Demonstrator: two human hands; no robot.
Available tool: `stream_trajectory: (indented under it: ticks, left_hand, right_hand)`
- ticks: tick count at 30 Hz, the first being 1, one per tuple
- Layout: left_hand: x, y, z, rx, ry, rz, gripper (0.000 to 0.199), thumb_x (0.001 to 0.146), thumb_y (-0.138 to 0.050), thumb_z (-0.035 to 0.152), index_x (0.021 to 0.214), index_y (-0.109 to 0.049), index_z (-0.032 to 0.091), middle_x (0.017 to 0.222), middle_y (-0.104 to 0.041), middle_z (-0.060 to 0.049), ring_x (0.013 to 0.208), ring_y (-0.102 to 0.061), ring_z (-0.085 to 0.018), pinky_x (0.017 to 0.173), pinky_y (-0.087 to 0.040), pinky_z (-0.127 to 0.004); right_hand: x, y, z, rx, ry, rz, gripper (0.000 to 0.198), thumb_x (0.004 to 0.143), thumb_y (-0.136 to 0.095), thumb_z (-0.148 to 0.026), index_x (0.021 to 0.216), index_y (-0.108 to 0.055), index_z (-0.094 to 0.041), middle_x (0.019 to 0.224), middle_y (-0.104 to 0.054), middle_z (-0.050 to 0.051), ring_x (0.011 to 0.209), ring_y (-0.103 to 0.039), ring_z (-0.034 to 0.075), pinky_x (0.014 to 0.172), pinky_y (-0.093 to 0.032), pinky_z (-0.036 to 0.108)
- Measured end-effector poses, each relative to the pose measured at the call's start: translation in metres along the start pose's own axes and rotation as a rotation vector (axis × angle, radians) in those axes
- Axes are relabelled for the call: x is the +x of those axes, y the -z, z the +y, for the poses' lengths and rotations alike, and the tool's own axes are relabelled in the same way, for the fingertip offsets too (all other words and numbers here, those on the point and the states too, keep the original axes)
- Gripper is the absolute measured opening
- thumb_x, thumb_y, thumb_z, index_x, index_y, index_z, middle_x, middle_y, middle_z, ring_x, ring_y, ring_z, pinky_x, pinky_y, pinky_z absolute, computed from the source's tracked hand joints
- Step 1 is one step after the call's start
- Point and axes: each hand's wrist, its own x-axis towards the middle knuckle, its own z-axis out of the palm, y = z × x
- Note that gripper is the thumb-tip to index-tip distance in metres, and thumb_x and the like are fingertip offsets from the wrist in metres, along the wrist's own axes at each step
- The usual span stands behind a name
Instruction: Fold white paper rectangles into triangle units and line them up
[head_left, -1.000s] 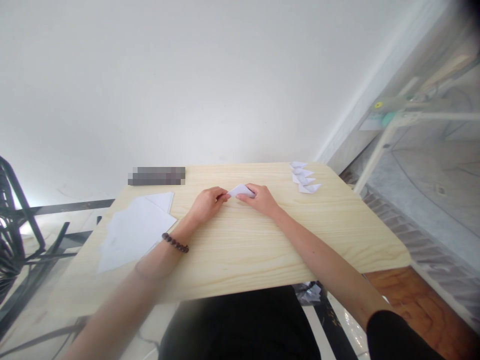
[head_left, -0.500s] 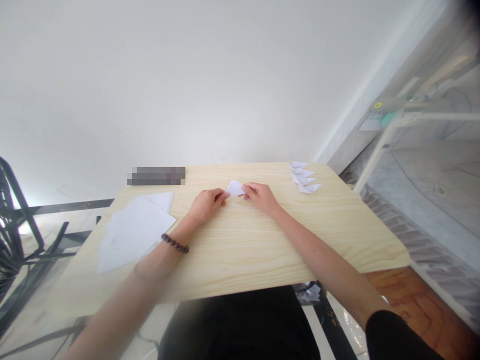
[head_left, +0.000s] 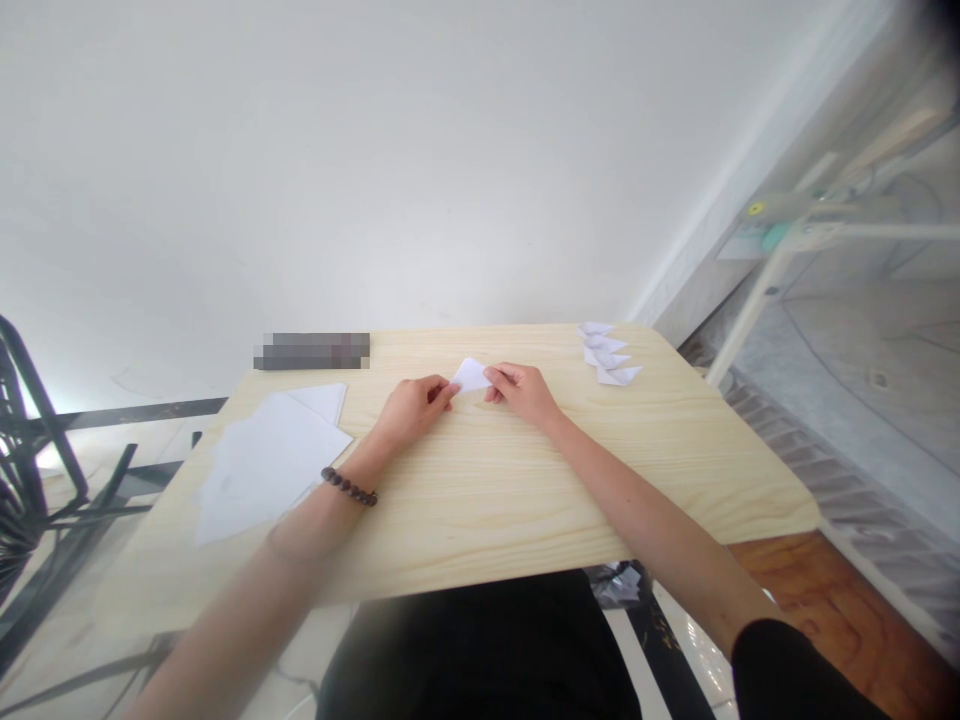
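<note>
A small folded piece of white paper is held between both hands above the far middle of the table. My left hand pinches its left corner between thumb and fingers. On the opposite corner, my right hand has its thumb on top and fingers curled beneath. The paper's top comes to a blunt point. To the right lie several folded white paper shapes in an overlapping row. Loose white paper sheets are spread in a pile left of my left forearm.
The pale wooden table stands against a white wall. A pixelated dark object lies at its far left edge. Dark metal chair frames stand at the left, and a white metal frame at the right.
Both hands keep their grip on the folded paper. The right fingers have shifted slightly below its right corner; little else has moved.
</note>
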Motion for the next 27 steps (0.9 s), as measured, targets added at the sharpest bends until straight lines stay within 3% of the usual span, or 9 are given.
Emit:
stream_trajectory:
  ticks: [9, 27]
  left_hand:
    - [0.0010, 0.0004, -0.0005, -0.011, 0.017, -0.026, 0.040, 0.078, -0.039, 0.050, 0.068, -0.060, 0.018, 0.060, -0.062, 0.001, 0.046, -0.045, -0.010, 0.046, -0.031, -0.022]
    - [-0.0001, 0.0031, 0.0016, 0.003, 0.005, -0.093, 0.039, 0.081, -0.036, 0.048, 0.071, -0.058, 0.017, 0.061, -0.062, 0.000, 0.046, -0.043, -0.010, 0.047, -0.029, -0.022]
  right_hand:
    - [-0.0005, -0.0014, 0.0000, 0.007, 0.018, -0.031, 0.036, 0.081, -0.039, -0.044, 0.079, -0.062, -0.016, 0.063, -0.063, 0.001, 0.056, -0.056, 0.010, 0.058, -0.043, 0.020]
    - [-0.0020, 0.0001, -0.0033, -0.128, 0.097, -0.064, 0.038, 0.084, -0.036, -0.041, 0.066, -0.058, -0.015, 0.057, -0.057, -0.001, 0.049, -0.045, 0.007, 0.054, -0.034, 0.018]
